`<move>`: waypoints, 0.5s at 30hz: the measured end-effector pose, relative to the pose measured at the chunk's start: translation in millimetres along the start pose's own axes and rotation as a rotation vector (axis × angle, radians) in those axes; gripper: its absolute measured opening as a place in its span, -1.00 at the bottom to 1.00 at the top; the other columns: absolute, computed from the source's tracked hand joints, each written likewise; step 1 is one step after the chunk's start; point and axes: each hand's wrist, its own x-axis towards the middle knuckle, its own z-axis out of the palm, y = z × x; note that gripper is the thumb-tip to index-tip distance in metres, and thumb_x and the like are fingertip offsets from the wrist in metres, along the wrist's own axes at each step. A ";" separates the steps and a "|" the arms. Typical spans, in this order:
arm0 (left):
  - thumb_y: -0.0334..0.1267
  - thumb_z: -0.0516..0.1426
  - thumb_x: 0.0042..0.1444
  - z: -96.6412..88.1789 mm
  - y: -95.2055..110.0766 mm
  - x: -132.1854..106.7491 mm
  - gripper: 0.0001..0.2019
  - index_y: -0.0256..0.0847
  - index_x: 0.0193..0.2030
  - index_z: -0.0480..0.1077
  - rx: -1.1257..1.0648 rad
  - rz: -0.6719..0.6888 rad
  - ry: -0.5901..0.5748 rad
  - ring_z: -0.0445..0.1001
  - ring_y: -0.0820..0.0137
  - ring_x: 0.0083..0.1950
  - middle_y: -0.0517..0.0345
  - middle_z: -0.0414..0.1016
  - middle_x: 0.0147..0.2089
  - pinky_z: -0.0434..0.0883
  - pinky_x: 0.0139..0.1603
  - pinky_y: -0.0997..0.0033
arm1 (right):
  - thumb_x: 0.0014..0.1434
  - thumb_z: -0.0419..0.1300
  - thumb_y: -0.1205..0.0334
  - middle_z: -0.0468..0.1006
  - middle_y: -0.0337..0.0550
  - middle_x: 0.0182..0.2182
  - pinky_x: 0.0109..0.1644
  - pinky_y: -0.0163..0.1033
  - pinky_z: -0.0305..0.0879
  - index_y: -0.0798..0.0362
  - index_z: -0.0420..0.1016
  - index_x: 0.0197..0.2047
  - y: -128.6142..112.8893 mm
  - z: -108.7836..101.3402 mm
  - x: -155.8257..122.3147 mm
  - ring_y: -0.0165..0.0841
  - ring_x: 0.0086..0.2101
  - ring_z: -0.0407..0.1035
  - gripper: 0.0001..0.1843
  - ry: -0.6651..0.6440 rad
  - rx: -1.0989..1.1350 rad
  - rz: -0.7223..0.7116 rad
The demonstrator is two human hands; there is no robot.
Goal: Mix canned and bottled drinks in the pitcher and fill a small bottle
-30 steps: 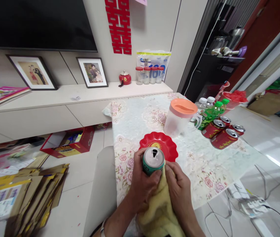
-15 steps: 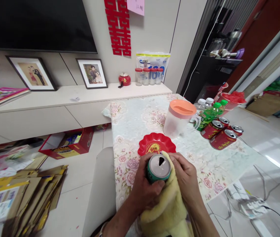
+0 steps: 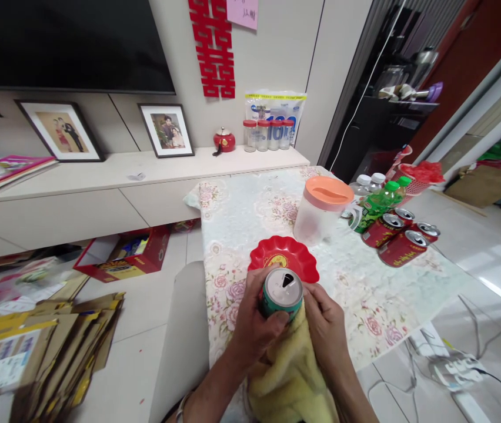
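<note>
My left hand [image 3: 257, 320] is wrapped round a green drink can [image 3: 283, 292], its opened silver top tilted up toward me. On the can's right side, my right hand [image 3: 327, 323] is closed on a yellow cloth [image 3: 290, 370] and presses it near the can's side. The cloth hangs down between my forearms. Just beyond both hands lies a red scalloped plate [image 3: 306, 261] with a gold design, its near edge partly hidden by my hands and the can.
A clear pitcher [image 3: 316, 220] with an orange lid stands behind the plate. To its right are several red cans [image 3: 403, 248] and green-capped bottles [image 3: 376, 205]. The flowered tablecloth [image 3: 250, 205] covers the table. Flattened cardboard [image 3: 69, 335] lies on the floor at left.
The cloth's upper edge has dropped from the can's rim to lower on its side, and my right hand has shifted slightly left and down. My left hand still holds the can.
</note>
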 end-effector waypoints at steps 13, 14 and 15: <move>-0.17 0.29 0.15 7.9 4.0 -16.9 -0.27 0.01 0.45 0.20 -0.137 -0.299 -0.044 0.22 0.02 0.50 0.03 0.28 0.47 0.16 0.55 -0.05 | 0.38 0.22 0.05 0.58 -0.14 -0.04 0.08 -0.20 0.36 -0.12 0.63 0.09 -19.2 -5.2 -16.8 -0.30 -0.02 0.47 -0.71 0.110 -0.109 -0.279; -0.18 0.34 0.09 9.1 6.1 -16.7 -0.21 0.01 0.45 0.19 -0.177 -0.310 -0.045 0.27 0.02 0.48 0.03 0.31 0.45 0.23 0.52 -0.02 | 0.38 0.23 0.09 0.57 -0.15 -0.04 0.07 -0.22 0.36 -0.14 0.63 0.12 -20.5 -5.6 -17.1 -0.32 -0.02 0.47 -0.71 0.105 -0.124 -0.316; -0.18 0.37 0.04 10.1 7.8 -16.1 -0.18 0.01 0.44 0.20 -0.216 -0.316 -0.045 0.33 0.03 0.43 0.03 0.35 0.42 0.30 0.47 0.01 | 0.39 0.23 0.12 0.57 -0.16 -0.05 0.06 -0.25 0.36 -0.16 0.63 0.13 -21.5 -5.9 -16.5 -0.34 -0.03 0.47 -0.70 0.095 -0.124 -0.338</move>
